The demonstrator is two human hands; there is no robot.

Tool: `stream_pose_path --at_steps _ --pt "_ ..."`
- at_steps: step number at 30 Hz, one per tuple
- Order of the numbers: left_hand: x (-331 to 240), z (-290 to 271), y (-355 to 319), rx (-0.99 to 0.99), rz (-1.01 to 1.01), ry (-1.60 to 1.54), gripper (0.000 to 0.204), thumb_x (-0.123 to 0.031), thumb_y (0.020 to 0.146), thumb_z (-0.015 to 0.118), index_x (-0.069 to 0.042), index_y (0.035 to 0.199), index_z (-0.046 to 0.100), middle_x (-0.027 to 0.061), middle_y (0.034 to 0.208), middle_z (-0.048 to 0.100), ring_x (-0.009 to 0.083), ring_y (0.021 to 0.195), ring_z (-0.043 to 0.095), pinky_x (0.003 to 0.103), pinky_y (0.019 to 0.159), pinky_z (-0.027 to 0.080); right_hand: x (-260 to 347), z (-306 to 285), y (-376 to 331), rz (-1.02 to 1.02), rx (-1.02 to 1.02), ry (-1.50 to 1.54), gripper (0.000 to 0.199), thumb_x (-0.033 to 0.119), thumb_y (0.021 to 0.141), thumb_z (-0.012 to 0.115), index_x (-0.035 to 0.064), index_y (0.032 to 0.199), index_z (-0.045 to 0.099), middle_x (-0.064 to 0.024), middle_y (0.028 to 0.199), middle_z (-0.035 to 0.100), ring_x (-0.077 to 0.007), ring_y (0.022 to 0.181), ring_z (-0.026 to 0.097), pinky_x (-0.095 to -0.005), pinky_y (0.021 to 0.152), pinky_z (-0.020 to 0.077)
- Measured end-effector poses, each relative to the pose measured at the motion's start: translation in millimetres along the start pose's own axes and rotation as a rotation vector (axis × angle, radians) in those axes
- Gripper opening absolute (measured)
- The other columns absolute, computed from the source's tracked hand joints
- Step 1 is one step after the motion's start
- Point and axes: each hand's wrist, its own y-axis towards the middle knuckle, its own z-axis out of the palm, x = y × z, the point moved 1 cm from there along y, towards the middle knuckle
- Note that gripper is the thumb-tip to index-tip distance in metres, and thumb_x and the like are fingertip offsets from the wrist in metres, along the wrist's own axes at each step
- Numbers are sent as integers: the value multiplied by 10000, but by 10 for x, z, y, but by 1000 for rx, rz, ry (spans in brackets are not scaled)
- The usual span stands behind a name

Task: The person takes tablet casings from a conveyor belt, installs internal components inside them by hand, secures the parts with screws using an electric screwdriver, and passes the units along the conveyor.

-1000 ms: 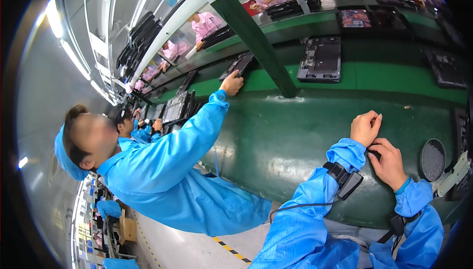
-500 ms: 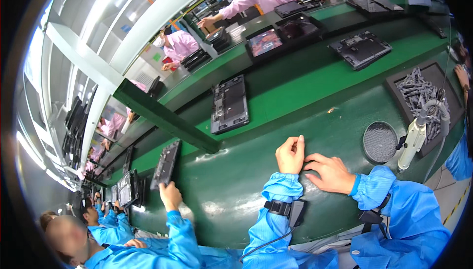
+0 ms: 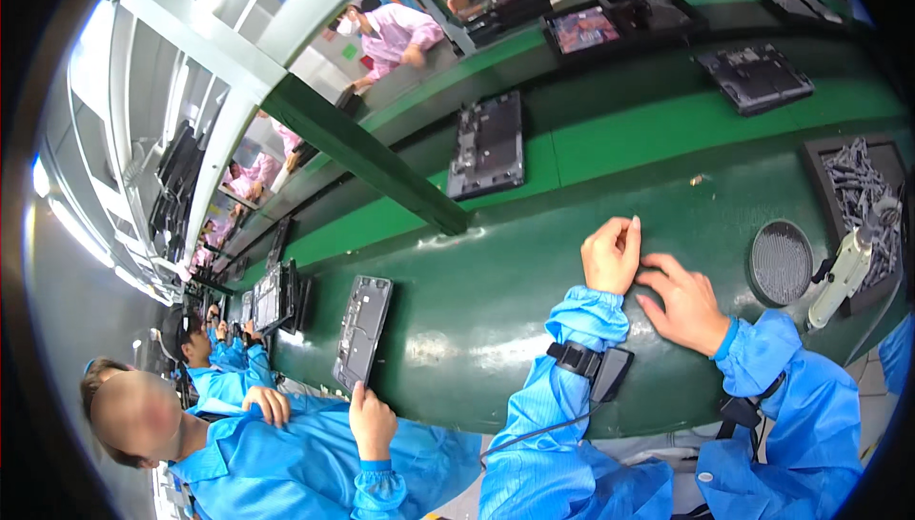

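Hands: left (image 3: 610, 255) loosely curled, right (image 3: 681, 303) flat (both empty) on glossy green bench (image 3: 496, 282).

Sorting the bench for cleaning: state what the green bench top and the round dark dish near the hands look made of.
Green bench top: seemingly painted metal or hard coating, glossy with glare and worn pale patches. Round dark dish: probably plastic or rubber, matt, finely dotted surface.

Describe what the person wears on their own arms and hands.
Both hands, left hand and right hand, are bare. Bright blue sleeves with gathered cuffs cover both forearms. A black wrist strap with a cable circles the left sleeve; a dark strap sits on the right.
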Motion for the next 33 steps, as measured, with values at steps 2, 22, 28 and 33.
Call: stream_pose_path --at_steps 2,22,28,33 --pt "-138 10 -29 -69 228 133 182 -132 846 646 12 738 615 86 568 561 136 469 510 279 453 407 70 -107 29 39 -58 54 187 144 758 666 59 916 611 -101 1108 555 -325 721 623 -426 613 507" --pt "-93 -6 -24 -76 172 66 192 -134 847 625 -8 702 610 96 533 538 172 442 514 303 433 392 98 -43 88 31 16 90 176 104 738 668 35 896 633 -82 1015 595 -309 711 622 -411 616 493" --pt "-51 -23 -67 -68 155 58 194 -147 841 634 -5 711 612 99 551 555 166 458 521 295 455 412 88 29 17 0 60 65 143 121 742 669 56 866 640 -61 982 601 -296 741 627 -401 623 498" --pt "-158 38 15 -50 149 58 190 -147 847 634 -3 726 616 109 555 548 170 465 500 310 467 411 12 -109 121 -30 31 -5 169 196 761 657 83 886 638 -40 1009 585 -277 735 620 -406 608 498"
